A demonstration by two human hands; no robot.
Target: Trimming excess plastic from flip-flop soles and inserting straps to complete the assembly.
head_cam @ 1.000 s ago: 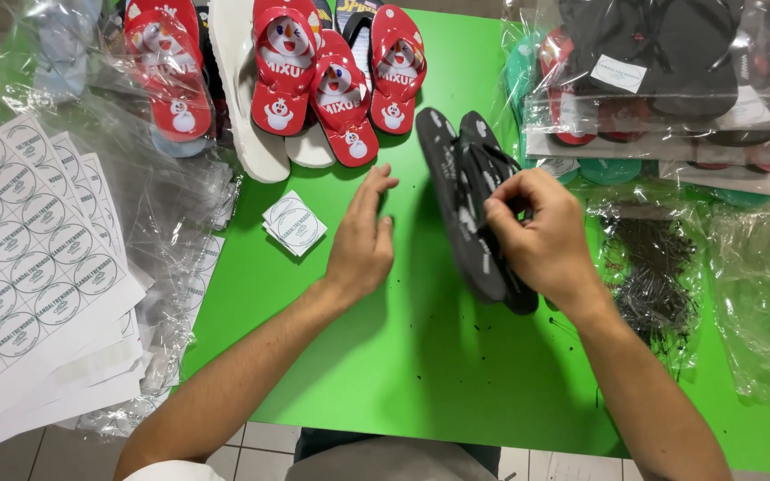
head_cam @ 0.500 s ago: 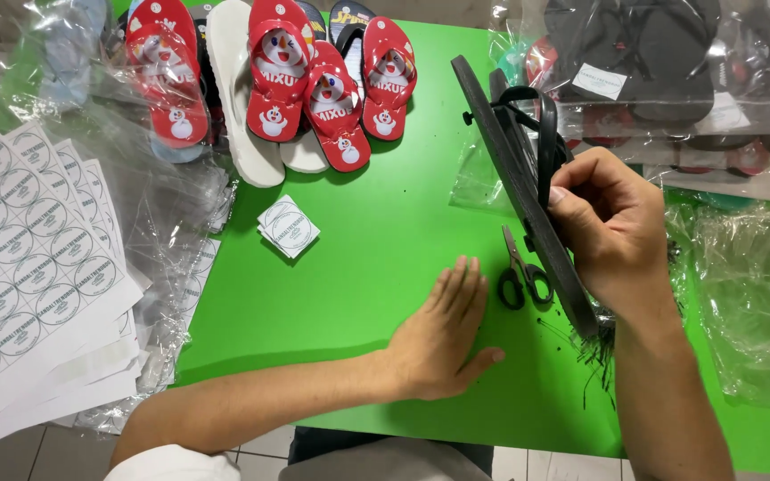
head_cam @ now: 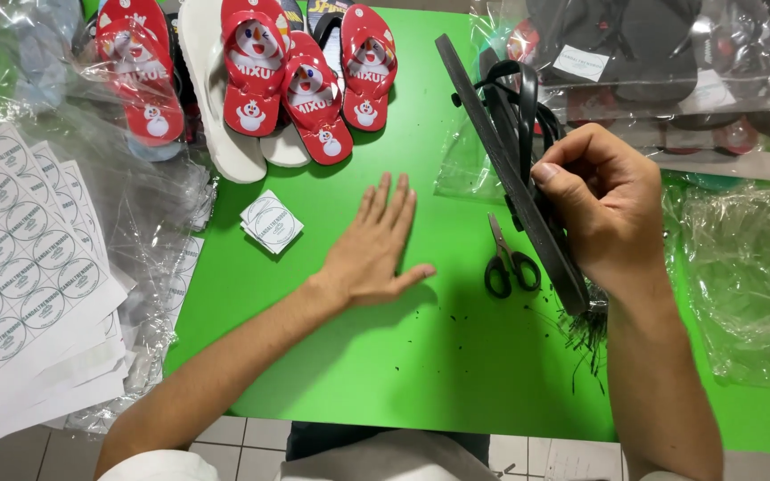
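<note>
Left hand point(head_cam: 374, 245) flat, palm down, fingers together; right hand point(head_cam: 603, 207) raised, fingers curled in a grip

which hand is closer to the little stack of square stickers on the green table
Left. The left hand lies flat on the table just right of the sticker stack; the right hand is far right, holding black flip-flops.

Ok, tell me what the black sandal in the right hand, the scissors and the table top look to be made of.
Black sandal, held in the right hand: likely foam or rubber, matte, with a thin sole and glossier straps. Scissors: dull grey blades, probably metal, with black, probably plastic, loop handles. Table top: smooth, even green sheet, perhaps laminate or plastic; hard to tell.
</note>
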